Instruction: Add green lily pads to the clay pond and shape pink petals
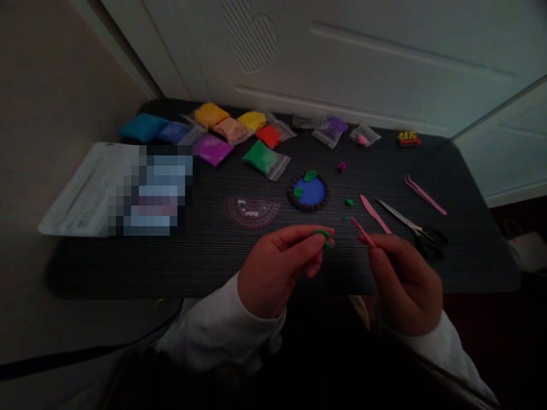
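Note:
Between the thumb and fingers of my left hand (pixel 277 265) is a small piece of green clay (pixel 328 245), partly hidden by the fingertips. My right hand (pixel 405 279) pinches a thin pink modelling tool (pixel 363 232), its tip pointing up and left toward the green clay, apart from it. Just beyond the hands lies a round blue clay disc (pixel 311 195) with a dark beaded rim and two green leaf-like pieces on it. Two small green clay scraps (pixel 349 202) lie on the table near the tool's tip.
Right of the scraps lie a pink plastic knife (pixel 375 213), scissors (pixel 405 222) and pink tweezers (pixel 425 195). A clear protractor (pixel 253 212) is left of the disc. Several bagged clays, including green clay (pixel 260 158), line the back of the dark table (pixel 213 256). A blurred-out item (pixel 160 196) is at left.

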The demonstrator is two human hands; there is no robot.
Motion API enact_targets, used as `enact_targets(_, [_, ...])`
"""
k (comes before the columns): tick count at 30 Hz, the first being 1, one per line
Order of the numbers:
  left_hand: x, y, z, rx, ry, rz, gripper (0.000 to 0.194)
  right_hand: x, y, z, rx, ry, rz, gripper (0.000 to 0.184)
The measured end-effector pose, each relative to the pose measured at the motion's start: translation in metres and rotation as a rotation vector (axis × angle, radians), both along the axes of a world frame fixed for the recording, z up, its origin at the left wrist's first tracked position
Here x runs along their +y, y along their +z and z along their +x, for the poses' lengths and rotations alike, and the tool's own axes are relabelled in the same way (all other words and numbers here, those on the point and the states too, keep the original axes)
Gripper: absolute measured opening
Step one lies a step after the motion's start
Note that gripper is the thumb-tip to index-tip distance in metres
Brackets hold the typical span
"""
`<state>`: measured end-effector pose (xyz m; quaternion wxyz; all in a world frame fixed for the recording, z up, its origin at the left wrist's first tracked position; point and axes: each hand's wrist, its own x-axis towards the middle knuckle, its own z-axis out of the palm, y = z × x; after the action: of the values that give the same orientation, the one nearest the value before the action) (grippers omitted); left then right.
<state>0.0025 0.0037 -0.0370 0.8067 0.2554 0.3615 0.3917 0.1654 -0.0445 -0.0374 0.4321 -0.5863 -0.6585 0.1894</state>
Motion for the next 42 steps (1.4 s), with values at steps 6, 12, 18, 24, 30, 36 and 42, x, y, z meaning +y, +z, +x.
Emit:
enact_targets(6, [0.002, 0.000, 0.001, -0.093, 0.011, -0.105, 0.011, -0.002, -0.004, 0.007, -0.053, 0.070, -0.040, 0.025])
enact_targets(12, [0.000, -0.004, 0.000, -0.069, 0.009, -0.062, 0.017, -0.003, 0.000, 0.010, -0.226, 0.132, -0.040, 0.021])
enact_targets(18, [0.000, -0.006, -0.002, -0.001, 0.001, 0.044, 0.016, -0.001, 0.008, 0.013, -0.371, 0.143, 0.048, 0.019])
enact_targets(24, [0.000, -0.005, -0.004, 0.051, -0.018, 0.053, 0.013, 0.005, 0.020, 0.020, -0.468, 0.203, 0.059, 0.019])
enact_targets(30, [-0.001, -0.006, -0.004, 0.088, -0.036, 0.078, 0.014, 0.008, 0.025, 0.022, -0.523, 0.230, 0.057, 0.018])
enact_targets(36, [-0.001, -0.005, -0.006, 0.132, -0.065, 0.102, 0.014, 0.009, 0.028, 0.022, -0.553, 0.245, 0.066, 0.018])
enact_targets(42, [0.000, -0.004, -0.007, 0.156, -0.096, 0.124, 0.013, 0.010, 0.030, 0.024, -0.589, 0.242, 0.054, 0.017])
